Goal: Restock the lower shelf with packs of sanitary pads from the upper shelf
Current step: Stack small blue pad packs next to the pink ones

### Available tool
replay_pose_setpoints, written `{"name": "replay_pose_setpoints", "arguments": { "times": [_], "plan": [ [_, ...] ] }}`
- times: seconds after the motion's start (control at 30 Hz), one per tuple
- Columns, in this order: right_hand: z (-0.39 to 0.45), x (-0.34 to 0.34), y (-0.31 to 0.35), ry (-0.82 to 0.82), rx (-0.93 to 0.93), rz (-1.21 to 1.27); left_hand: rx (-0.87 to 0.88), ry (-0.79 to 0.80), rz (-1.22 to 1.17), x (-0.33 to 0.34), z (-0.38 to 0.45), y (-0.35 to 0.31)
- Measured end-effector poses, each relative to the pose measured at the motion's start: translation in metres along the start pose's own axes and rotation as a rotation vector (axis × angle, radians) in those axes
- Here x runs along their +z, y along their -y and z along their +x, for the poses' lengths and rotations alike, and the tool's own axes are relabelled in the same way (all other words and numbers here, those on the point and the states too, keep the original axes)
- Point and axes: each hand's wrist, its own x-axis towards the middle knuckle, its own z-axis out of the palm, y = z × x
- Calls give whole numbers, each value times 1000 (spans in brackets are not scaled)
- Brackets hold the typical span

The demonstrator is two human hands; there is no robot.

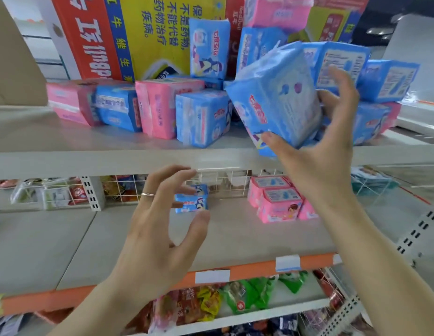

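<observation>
My right hand, right of centre in the frame, holds a blue pack of sanitary pads, thumb under its lower corner and fingers curled round its far right side. The pack is tilted, raised just above the front edge of the upper shelf; it is soft plastic, sky blue with a red logo, a cartoon figure and white print. My left hand, at lower centre, is spread wide with fingers bent and holds nothing; I see a ring on one finger. Behind it, on the lower shelf, sits one small blue pack, and to the right a cluster of pink packs. More blue and pink packs crowd the upper shelf, with a red and yellow carton at upper left. Snack bags lie on a shelf along the bottom.
</observation>
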Motion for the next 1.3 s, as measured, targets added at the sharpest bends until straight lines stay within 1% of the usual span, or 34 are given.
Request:
{"name": "replay_pose_setpoints", "arguments": {
  "times": [0.07,0.13,0.2,0.3,0.37,0.47,0.5,0.57,0.63,0.7,0.77,0.83,0.87,0.93,0.97,1.03,1.1,1.2,1.23,1.3],
  "plan": [
    [-20,-20,1,4,-155,-46,-95,13,-125,6,-10,-3],
    [-43,-35,-8,65,-193,-52,-215,47,-226,13,-20,-6],
    [-67,-46,-22,184,-162,-39,-341,73,-302,23,-30,-6],
    [-109,-56,-43,425,-181,-119,-543,112,-415,41,-49,3],
    [-139,-61,-53,593,-175,-180,-699,182,-455,55,-65,7],
    [-179,-68,-64,777,-148,-215,-915,302,-492,78,-94,1],
    [-190,-71,-67,829,-126,-207,-973,307,-501,85,-104,-2],
    [-206,-77,-76,911,-74,-181,-1052,266,-479,98,-121,-7],
    [-216,-85,-84,983,34,-128,-1103,211,-452,107,-132,-10],
    [-223,-95,-92,1005,257,30,-1147,166,-437,112,-142,-13],
    [-227,-105,-101,935,550,225,-1191,93,-427,117,-148,-18],
    [-231,-111,-109,872,802,357,-1209,25,-423,122,-154,-23],
    [-233,-111,-112,876,888,402,-1207,9,-429,124,-157,-26],
    [-237,-108,-112,939,996,483,-1195,4,-452,127,-164,-32],
    [-239,-107,-109,961,1023,541,-1190,0,-468,128,-167,-36],
    [-239,-104,-103,989,1017,606,-1173,2,-492,128,-173,-43],
    [-238,-102,-102,986,943,585,-1139,7,-503,123,-176,-48],
    [-239,-103,-103,915,839,616,-1097,69,-531,115,-178,-46],
    [-238,-104,-101,892,797,616,-1119,63,-527,113,-178,-44],
    [-236,-105,-99,860,703,603,-1248,-28,-586,109,-174,-39]
  ]
}}
